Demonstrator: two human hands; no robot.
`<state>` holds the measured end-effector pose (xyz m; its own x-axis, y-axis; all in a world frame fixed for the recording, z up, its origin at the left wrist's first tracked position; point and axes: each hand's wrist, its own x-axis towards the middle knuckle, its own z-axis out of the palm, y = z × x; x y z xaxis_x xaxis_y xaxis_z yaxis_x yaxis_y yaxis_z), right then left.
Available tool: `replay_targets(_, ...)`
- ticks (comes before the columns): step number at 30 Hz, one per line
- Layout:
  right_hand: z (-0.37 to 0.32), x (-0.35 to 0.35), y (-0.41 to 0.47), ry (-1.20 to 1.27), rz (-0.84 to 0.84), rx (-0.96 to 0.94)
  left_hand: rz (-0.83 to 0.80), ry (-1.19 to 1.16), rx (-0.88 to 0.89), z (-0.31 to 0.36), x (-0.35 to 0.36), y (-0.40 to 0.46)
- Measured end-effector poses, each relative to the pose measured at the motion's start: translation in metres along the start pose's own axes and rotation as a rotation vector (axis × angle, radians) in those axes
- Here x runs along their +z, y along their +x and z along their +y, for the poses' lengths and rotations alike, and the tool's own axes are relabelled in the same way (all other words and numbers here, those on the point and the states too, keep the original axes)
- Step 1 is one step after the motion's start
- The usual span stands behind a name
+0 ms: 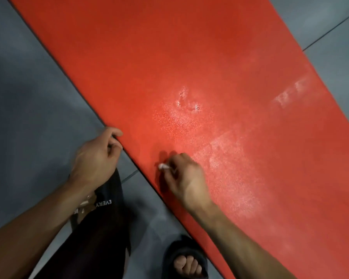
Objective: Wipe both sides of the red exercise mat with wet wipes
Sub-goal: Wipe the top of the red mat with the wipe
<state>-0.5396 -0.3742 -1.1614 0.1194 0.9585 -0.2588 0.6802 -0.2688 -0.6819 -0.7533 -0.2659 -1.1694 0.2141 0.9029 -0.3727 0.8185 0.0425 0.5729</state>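
Nearest the camera, just off the mat's near long edge: a bare foot in a black slide sandal [186,258] on the grey tile floor [28,97], and a knee in dark fabric [101,228] w/ white lettering, partly readable "EVERY".

The red exercise mat [189,67] lies flat on the floor, running diagonally across the whole view, from the bottom right up to the top left. Black line shows along its near edge.

Left hand [97,156] is right at that near edge of the mat, fingers curled, thumb and fingertips pinching the mat's edge. Edge looks barely raised there, can't tell for sure tbh.

Right hand [181,178] is on the mat itself, a bit inside the same edge and close to the left hand. Fingers curled round a small white wet wipe [163,166], mostly bunched up inside the grip, only a bit poking out on the side towards the edge. Wipe is down against the mat surface.

Further in from the hands, mid-mat, there are pale shiny patches and streaks [181,109], more towards the mat's far long edge [290,93]. Wet or scuffed, can't tell. Beyond the far edge it's more grey tile w/ a dark grout line [330,31].
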Motion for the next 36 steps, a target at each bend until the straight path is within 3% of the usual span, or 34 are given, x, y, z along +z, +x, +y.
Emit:
replay_targets(3, 0.013, -0.007, 0.012, -0.046, 0.043, -0.044, 0.012, 0.002, 0.008, -0.001, 0.001, 0.005)
replay_targets(9, 0.077, -0.1, 0.09, -0.187, 0.477, 0.216, -0.013, -0.037, -0.059, 0.002, -0.001, 0.006)
replay_targets(11, 0.068, -0.097, 0.082, -0.165, 0.416, 0.189, -0.018, -0.055, -0.081, 0.004, -0.001, 0.009)
replay_targets(16, 0.029, -0.038, 0.016, -0.093, -0.057, -0.1, -0.026, -0.063, -0.061, 0.013, 0.001, 0.014)
replay_targets(19, 0.052, -0.062, 0.044, -0.135, 0.076, -0.07, -0.037, -0.056, 0.011, 0.016, 0.003, 0.019)
replay_targets(24, 0.109, -0.142, 0.113, -0.315, 0.481, 0.215, -0.099, -0.061, 0.054, 0.023, 0.01, 0.023)
replay_targets(26, 0.1, -0.139, 0.099, -0.291, 0.408, 0.184, -0.123, -0.102, 0.047, 0.029, 0.011, 0.02)
replay_targets(29, 0.068, -0.096, 0.051, -0.244, 0.074, 0.01, -0.146, -0.134, 0.071, 0.03, 0.011, 0.021)
replay_targets(31, 0.065, -0.081, 0.036, -0.239, -0.034, -0.083, -0.148, -0.123, 0.068, 0.029, 0.011, 0.02)
replay_targets(33, 0.079, -0.094, 0.056, -0.226, 0.056, -0.065, -0.147, -0.115, 0.06, 0.028, 0.01, 0.019)
replay_targets(36, 0.118, -0.14, 0.108, -0.314, 0.341, 0.079, -0.164, -0.102, 0.067, 0.029, 0.008, 0.02)
